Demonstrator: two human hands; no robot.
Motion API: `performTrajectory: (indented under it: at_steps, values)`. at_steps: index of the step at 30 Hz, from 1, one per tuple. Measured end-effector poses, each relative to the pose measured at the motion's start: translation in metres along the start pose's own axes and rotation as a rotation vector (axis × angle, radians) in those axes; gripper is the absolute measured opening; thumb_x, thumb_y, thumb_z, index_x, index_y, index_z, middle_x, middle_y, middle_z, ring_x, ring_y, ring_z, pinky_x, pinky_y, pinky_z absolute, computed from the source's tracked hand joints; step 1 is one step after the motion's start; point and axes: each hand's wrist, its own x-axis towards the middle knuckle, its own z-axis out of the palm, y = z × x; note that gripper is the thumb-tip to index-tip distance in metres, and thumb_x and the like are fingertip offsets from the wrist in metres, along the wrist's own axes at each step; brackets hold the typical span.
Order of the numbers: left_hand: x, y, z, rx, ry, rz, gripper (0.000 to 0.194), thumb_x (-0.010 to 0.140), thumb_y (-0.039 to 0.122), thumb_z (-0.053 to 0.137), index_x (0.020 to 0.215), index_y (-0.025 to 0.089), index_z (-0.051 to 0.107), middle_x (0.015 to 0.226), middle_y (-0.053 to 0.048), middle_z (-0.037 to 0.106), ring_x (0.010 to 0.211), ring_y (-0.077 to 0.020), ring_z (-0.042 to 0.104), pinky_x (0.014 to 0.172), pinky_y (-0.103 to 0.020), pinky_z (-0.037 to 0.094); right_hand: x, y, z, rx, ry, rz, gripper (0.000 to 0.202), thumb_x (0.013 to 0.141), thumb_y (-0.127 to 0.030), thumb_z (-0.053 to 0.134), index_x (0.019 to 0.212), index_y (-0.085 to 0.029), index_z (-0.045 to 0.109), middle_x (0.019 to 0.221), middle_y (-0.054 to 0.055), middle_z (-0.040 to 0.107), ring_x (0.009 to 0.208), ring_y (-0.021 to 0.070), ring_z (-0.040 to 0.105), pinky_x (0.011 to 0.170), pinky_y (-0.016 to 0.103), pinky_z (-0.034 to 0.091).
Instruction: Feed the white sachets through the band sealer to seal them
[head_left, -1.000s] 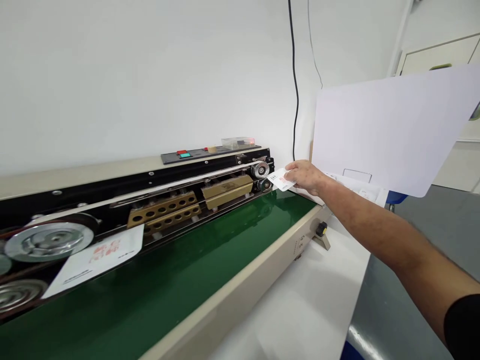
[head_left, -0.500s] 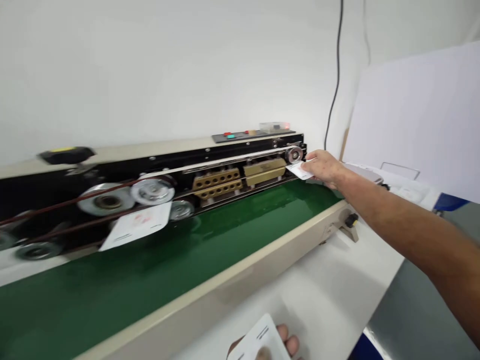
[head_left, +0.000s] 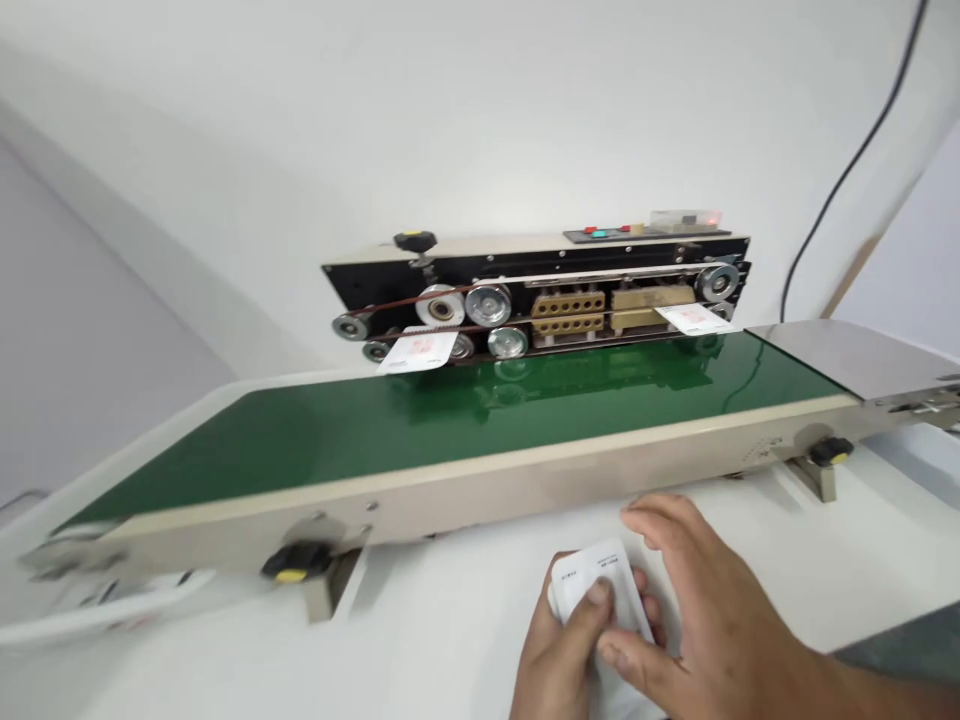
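Observation:
My left hand [head_left: 564, 640] is closed around a stack of white flat pouches [head_left: 607, 570] with small dark print, its thumb pressed on the top one. My right hand [head_left: 697, 600] is just right of the stack, thumb and fingers apart and holding nothing; whether its thumb tip touches the pouches I cannot tell. On the band sealer [head_left: 540, 255], one white pouch [head_left: 694, 320] sits at the right-hand end of the belts. Another white pouch [head_left: 420, 349] with a reddish print hangs out near the rollers on the left.
A green conveyor belt [head_left: 315, 430] runs below the sealer. Black knobs [head_left: 298, 562] stick out from its front frame. A grey metal plate [head_left: 847, 350] extends at the right end. The white table [head_left: 420, 640] lies in front, and a black cable [head_left: 847, 165] hangs on the wall.
My right hand has let go of the pouch at the sealer's right end and come back beside the left hand. The view has turned left, and the other pouch has moved left through the rollers.

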Motion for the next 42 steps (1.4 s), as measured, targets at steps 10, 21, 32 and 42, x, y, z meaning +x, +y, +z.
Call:
performTrajectory:
  at_steps: [10,21,32,42]
  values:
    - [-0.002,0.0,0.001,-0.094,-0.076,-0.01,0.032,0.086,0.034,0.066,0.112,0.015,0.066,0.09,-0.011,0.073,0.093,-0.0289,0.069,0.087,-0.041,0.053,-0.003,0.008,0.028,0.389,-0.255,0.545,0.049,0.084,-0.051,0.062,0.121,-0.022,0.051,0.112,0.013,0.06,0.085,0.0265,0.066,0.074,0.046,0.06]
    - [-0.004,0.004,-0.004,0.04,-0.041,-0.081,0.025,0.081,0.028,0.075,0.102,0.019,0.065,0.082,-0.004,0.072,0.081,-0.0214,0.07,0.078,-0.034,0.057,0.01,0.028,0.022,0.874,-0.028,0.707,0.026,0.086,-0.043,0.066,0.078,-0.022,0.054,0.068,-0.001,0.061,0.058,0.0142,0.056,0.049,0.025,0.043]
    - [-0.006,0.001,-0.001,0.145,-0.04,0.017,0.022,0.08,0.028,0.075,0.097,0.02,0.064,0.086,-0.004,0.071,0.081,-0.0211,0.069,0.081,-0.038,0.058,0.01,0.025,0.013,1.034,0.002,0.713,0.031,0.08,-0.036,0.077,0.088,-0.021,0.051,0.076,-0.003,0.064,0.061,0.0114,0.058,0.053,0.022,0.045]
    - [-0.004,0.002,0.001,0.129,0.121,0.068,0.039,0.07,0.039,0.084,0.097,0.021,0.063,0.084,-0.006,0.075,0.077,-0.0219,0.072,0.072,-0.033,0.061,-0.003,0.022,-0.01,0.944,-0.175,0.686,0.023,0.086,-0.036,0.068,0.099,-0.019,0.058,0.089,0.004,0.068,0.077,0.0187,0.066,0.069,0.032,0.054]
